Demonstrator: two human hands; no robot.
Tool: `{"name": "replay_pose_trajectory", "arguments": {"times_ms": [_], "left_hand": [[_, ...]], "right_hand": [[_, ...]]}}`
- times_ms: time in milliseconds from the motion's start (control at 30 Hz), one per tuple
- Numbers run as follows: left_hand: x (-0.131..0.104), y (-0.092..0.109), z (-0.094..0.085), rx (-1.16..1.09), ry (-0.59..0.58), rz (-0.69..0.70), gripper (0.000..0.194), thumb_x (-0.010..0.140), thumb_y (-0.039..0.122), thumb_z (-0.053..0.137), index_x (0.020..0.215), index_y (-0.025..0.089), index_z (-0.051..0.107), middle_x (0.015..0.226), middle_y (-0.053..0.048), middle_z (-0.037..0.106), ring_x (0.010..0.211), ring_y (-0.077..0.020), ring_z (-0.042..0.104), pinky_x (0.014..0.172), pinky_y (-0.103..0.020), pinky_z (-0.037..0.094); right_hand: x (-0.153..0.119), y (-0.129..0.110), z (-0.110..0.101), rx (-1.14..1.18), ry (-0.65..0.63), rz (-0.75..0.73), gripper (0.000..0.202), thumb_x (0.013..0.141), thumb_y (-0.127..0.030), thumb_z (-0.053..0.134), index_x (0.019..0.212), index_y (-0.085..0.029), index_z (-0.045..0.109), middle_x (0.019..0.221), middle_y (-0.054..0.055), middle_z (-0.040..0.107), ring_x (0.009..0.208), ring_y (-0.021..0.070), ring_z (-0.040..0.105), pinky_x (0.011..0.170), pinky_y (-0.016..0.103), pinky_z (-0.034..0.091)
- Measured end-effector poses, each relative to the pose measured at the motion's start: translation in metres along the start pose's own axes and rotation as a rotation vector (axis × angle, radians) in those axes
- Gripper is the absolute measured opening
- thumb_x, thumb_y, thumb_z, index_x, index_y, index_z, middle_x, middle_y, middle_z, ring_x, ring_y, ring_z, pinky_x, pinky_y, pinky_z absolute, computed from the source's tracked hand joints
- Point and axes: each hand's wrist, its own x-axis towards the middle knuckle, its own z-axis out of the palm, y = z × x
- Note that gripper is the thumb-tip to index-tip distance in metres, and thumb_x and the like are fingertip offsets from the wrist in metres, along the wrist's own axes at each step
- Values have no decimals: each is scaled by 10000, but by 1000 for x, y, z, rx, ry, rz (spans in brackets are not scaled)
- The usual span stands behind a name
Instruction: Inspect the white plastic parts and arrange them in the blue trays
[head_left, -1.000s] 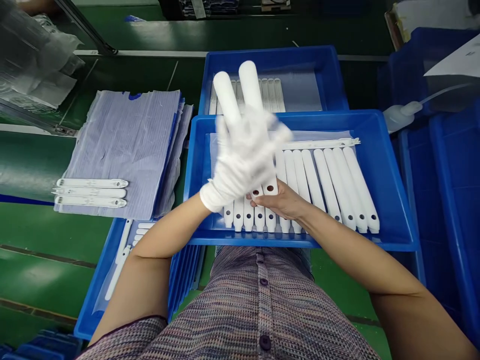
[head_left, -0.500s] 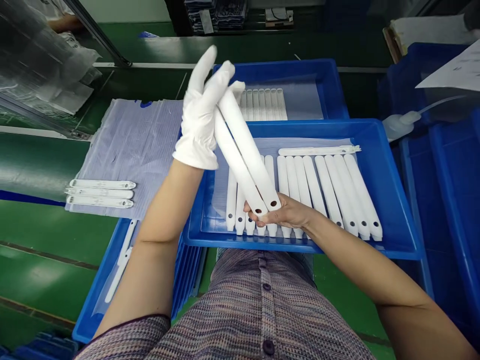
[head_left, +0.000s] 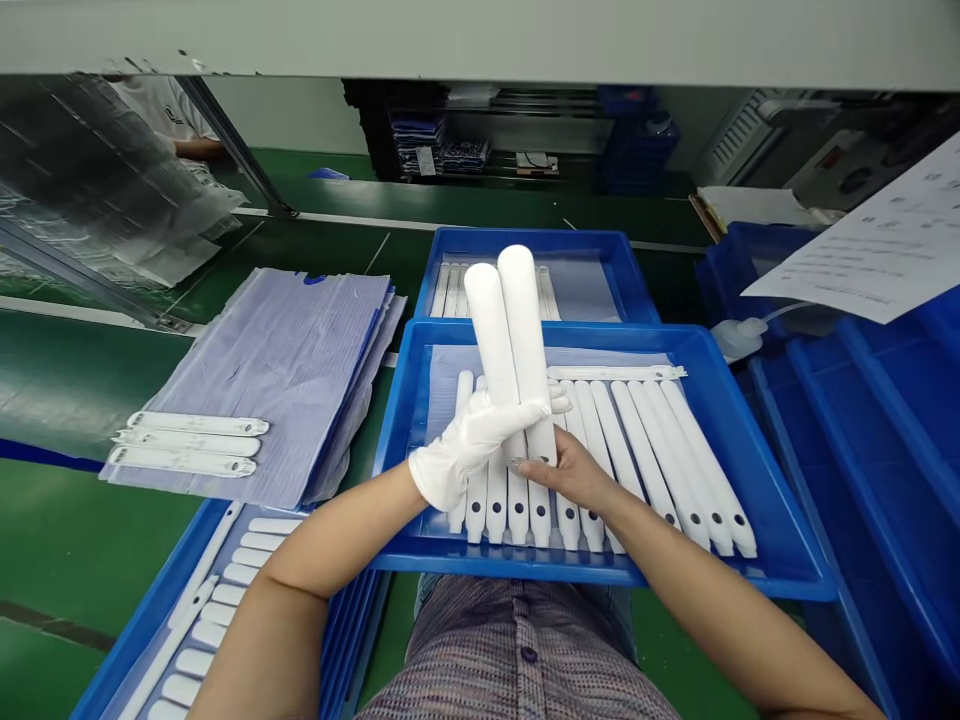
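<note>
Two long white plastic strips [head_left: 523, 330] with rounded tops stand side by side, almost upright, above a blue tray [head_left: 780, 530]. My left hand [head_left: 469, 440], in a white glove, is wrapped round their lower part with the thumb across the front. Bare, my right hand [head_left: 581, 475] grips the bottom ends, its thumb in front; some of its fingers are hidden behind. Rows of similar white strips [head_left: 667, 460] lie in the tray below, most with a dark hole at the near end. One more strip [head_left: 615, 373] lies crosswise behind them.
A second blue tray [head_left: 622, 270] with strips stands behind. At left, three strips [head_left: 187, 440] lie on stacked translucent sheets [head_left: 292, 350], above another filled tray [head_left: 142, 610]. Blue bins [head_left: 862, 450], a plastic bottle [head_left: 739, 338] and a hanging paper [head_left: 877, 230] are right. A pale beam [head_left: 480, 40] crosses overhead.
My left hand has come down from the strips' far ends and closed round their lower part. The strips have swung more upright. My right hand still holds their bottoms, and the view has tilted up.
</note>
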Motion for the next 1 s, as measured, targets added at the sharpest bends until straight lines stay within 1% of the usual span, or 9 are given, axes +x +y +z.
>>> {"name": "replay_pose_trajectory", "arguments": {"times_ms": [67,133,233,267,333,433,500,600,1000], "left_hand": [[1,2,0,8,50,-11,304,862,460,802,1073,243,832,1086,-86,798,1054,-299,750,1056,-477,563],[2,3,-1,53,81,-1,313,896,478,760,1071,228,829,772,-65,762,884,-292,757,1014,-492,572],[4,6,-7,94,152,146,296,972,448,681,1121,226,808,534,-21,612,962,-283,739,1112,-448,506],[4,8,-10,73,197,194,293,974,433,689,1162,232,791,554,-18,617,987,-266,729,1097,-409,516],[4,10,-15,-41,264,215,382,983,481,680,1285,253,728,673,-14,669,857,-207,709,913,-326,590],[3,10,-18,-307,222,62,528,1026,611,543,1431,280,621,800,1,678,579,-106,572,608,-238,561],[3,7,-16,-415,168,-4,495,1032,545,580,1443,270,608,797,10,659,593,-92,587,607,-215,569],[5,2,-12,-445,113,-7,505,979,383,706,1461,298,583,826,18,672,679,-121,667,624,-241,615],[12,-7,-18,-460,140,-114,496,1042,334,592,1532,338,517,812,18,690,679,-126,686,627,-236,612]], "right_hand": [[2,-8,3,7,156,-117,580,758,-434,917,1219,-265,607,1202,80,703,1164,274,676,1046,468,549],[5,-20,5,21,269,-207,661,805,-421,885,1349,-295,529,1209,73,693,1170,255,672,1080,454,527],[8,-39,4,30,306,-217,770,882,-402,819,1523,-321,399,1151,56,680,1060,217,682,1064,425,524],[9,-44,2,72,280,-193,767,887,-392,812,1533,-326,404,1125,45,671,1019,202,677,1033,401,533],[11,-50,1,234,207,-123,689,867,-375,817,1476,-327,498,1033,14,639,918,167,649,938,342,549],[15,-48,4,515,151,-12,547,844,-391,809,1350,-324,612,912,-25,567,749,117,558,801,286,541],[18,-42,9,636,131,35,514,837,-415,809,1312,-329,632,894,-37,553,693,97,506,756,267,530],[19,-34,14,728,71,89,548,810,-419,846,1303,-331,621,882,-51,558,668,80,480,721,233,528],[23,-22,13,865,7,131,519,797,-333,880,1257,-308,640,862,-71,592,691,59,557,728,181,564]]}}
